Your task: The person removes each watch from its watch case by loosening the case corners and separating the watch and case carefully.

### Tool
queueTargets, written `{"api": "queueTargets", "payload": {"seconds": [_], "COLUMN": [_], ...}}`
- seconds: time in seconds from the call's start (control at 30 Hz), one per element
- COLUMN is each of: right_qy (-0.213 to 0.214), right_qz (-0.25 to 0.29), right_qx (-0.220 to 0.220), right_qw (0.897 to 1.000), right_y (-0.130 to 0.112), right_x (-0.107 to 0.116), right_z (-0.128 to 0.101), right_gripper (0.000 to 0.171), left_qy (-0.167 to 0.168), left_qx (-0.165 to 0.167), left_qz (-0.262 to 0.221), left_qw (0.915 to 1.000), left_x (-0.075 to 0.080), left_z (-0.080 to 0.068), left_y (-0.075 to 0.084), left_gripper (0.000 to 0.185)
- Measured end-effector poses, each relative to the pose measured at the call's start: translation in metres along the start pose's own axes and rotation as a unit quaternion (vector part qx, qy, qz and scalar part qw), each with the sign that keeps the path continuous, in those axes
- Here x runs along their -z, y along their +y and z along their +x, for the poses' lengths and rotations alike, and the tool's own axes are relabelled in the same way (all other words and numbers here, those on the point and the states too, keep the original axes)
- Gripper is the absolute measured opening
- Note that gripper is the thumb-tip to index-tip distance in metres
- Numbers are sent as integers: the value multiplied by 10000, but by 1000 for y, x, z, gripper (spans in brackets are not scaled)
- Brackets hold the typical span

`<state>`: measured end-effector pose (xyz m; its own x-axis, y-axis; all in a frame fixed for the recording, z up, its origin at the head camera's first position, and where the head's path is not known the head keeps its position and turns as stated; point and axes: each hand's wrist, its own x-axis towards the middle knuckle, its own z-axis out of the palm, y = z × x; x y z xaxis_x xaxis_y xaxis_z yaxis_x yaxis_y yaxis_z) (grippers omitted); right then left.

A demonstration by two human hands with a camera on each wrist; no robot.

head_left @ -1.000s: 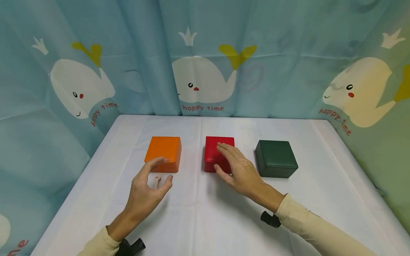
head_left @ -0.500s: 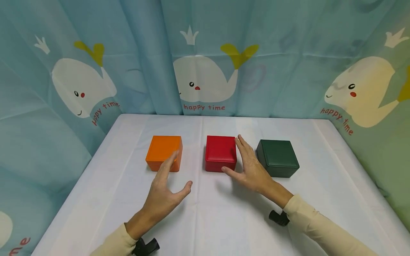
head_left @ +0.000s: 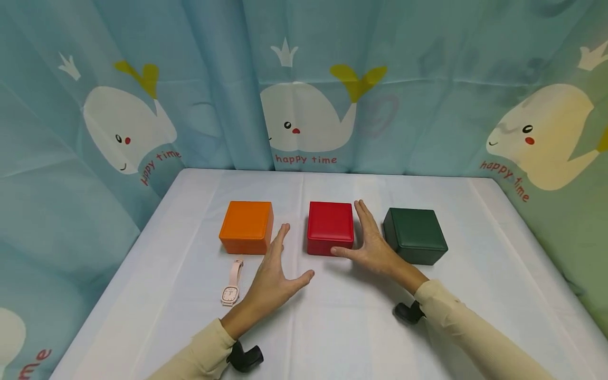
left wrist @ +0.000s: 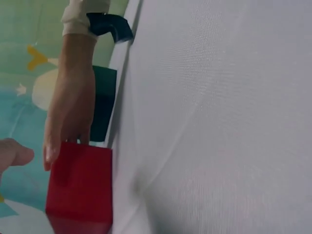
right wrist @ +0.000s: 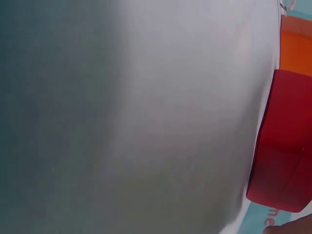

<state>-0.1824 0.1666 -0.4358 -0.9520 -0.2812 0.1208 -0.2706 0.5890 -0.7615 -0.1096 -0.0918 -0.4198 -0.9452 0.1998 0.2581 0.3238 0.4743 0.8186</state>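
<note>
In the head view a red box [head_left: 330, 221] with a closed lid sits on the white table between the two hands. My right hand [head_left: 375, 253] is at its right side, fingers extended along that side and thumb at the front right corner. My left hand [head_left: 273, 282] hovers to the red box's front left, fingers and thumb spread with nothing between them. Behind the left fingertips stands an orange box [head_left: 246, 227]. A pink wristwatch [head_left: 231, 287] lies left of the left hand. The left wrist view shows the red box [left wrist: 80, 187] with the right hand close at it.
A dark green box [head_left: 415, 235] stands right of the right hand, partly overlapped by it. The white table [head_left: 342, 338] reaches back to a blue curtain [head_left: 214, 105] printed with whales. Each wrist carries a black camera mount [head_left: 245, 358].
My left hand has moved right, away from the orange box, uncovering the wristwatch. My right hand has shifted from over the red box to its right side.
</note>
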Motion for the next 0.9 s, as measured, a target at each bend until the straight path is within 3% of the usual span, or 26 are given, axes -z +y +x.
{"api": "queueTargets", "payload": {"seconds": [0.27,0.4,0.67,0.9], "right_qy": [-103,-210,-181,-189], "right_qz": [1168,1499,1957,1784], "right_qx": [-85,-25,279,367], "right_qw": [9931,9885,9801,9831], "right_y": [10,11,15,14], "right_x": [-1,-3,-9,-10], "right_z": [8,10,14,17], "right_gripper": [119,118,109,104], "left_qy": [-269,-283,-318,-276], "left_qx": [707,845,754,470], "left_qz": [-226,-269,-405,-125], "left_qw": [9969,9957,9958,9984], "left_x": [-17,-25,-41,-50], "left_z": [13,22,32,34], "left_y": [-4,-10,-21,-23], "left_gripper": [100,97,89,74]}}
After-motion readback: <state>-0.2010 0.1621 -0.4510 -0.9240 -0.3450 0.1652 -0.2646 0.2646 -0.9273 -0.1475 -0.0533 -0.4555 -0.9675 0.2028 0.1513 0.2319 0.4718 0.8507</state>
